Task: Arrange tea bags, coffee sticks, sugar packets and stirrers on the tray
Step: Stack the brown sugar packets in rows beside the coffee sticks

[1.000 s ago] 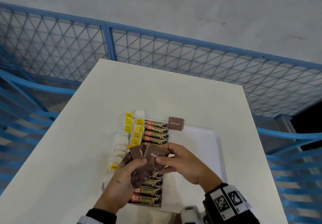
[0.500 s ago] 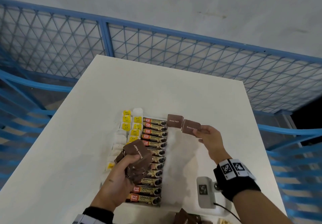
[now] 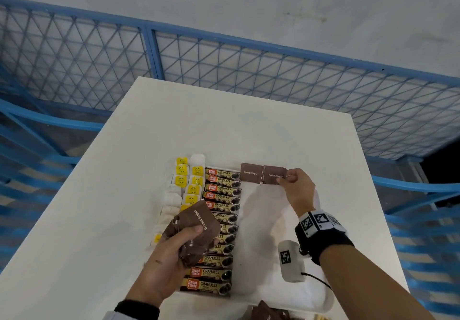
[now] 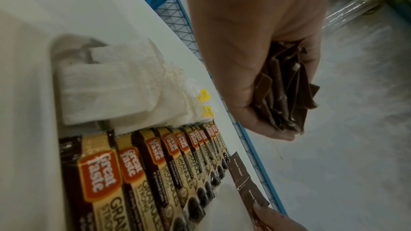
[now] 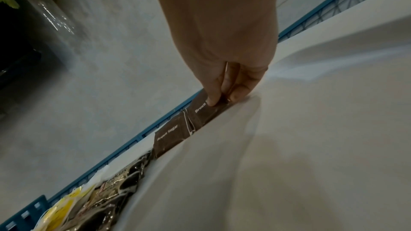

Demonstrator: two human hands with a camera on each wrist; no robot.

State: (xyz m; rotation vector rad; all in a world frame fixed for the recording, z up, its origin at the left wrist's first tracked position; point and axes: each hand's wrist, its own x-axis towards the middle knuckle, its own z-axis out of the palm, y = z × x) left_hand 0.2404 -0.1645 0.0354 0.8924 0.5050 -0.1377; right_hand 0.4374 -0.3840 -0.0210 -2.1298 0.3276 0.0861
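Tray point(image 3: 323, 302) has tea bags point(image 3: 171, 199), coffee sticks point(image 3: 219, 230) done; right hand point(image 3: 297, 190) pinches 2nd sugar packet point(image 3: 273, 175) down; left hand point(image 3: 169, 265) clutches remaining packets point(image 3: 199, 230); stirrers unseen.

fingers point(image 5: 212, 92) pinch a brown sugar packet point(image 5: 208, 112).

The brown sugar packets point(image 3: 251, 172) read "Brown Sugar" in white. The coffee sticks point(image 3: 220, 222) carry an orange "Great Taste" badge and "GRANULES STRONG".
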